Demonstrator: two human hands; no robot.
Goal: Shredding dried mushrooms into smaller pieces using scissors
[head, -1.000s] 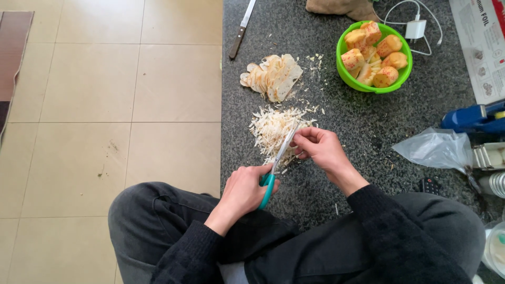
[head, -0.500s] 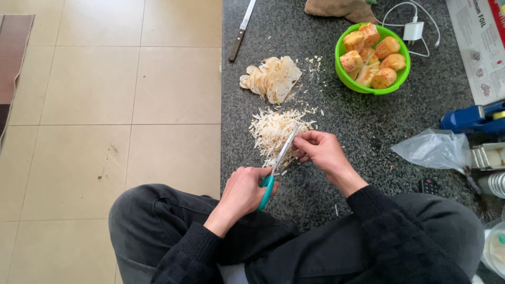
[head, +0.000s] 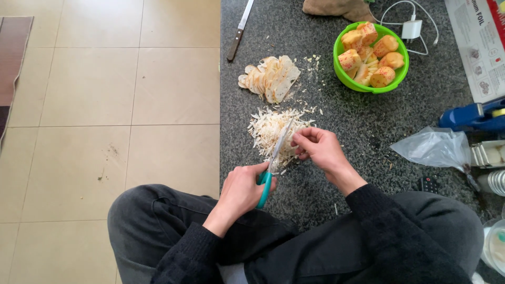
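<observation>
Your left hand [head: 243, 190] is closed around the teal handles of a pair of scissors [head: 273, 158], whose blades slant up and away from it into a heap of pale shreds [head: 273, 132] lying on the dark speckled counter [head: 336, 121]. Your right hand [head: 320, 149] sits just beside the blades, its fingers pinched together on a small pale piece at the near edge of that heap. Beyond the heap, farther from your hands, lies a fanned stack of pale slices [head: 271, 78]. Farther out to the right of your right hand stands a green bowl [head: 368, 87] holding yellow-orange chunks. A knife [head: 240, 30] lies at the far edge of the counter, well apart from your left hand. A crumpled clear plastic bag [head: 432, 148] rests to the right of your right hand.
</observation>
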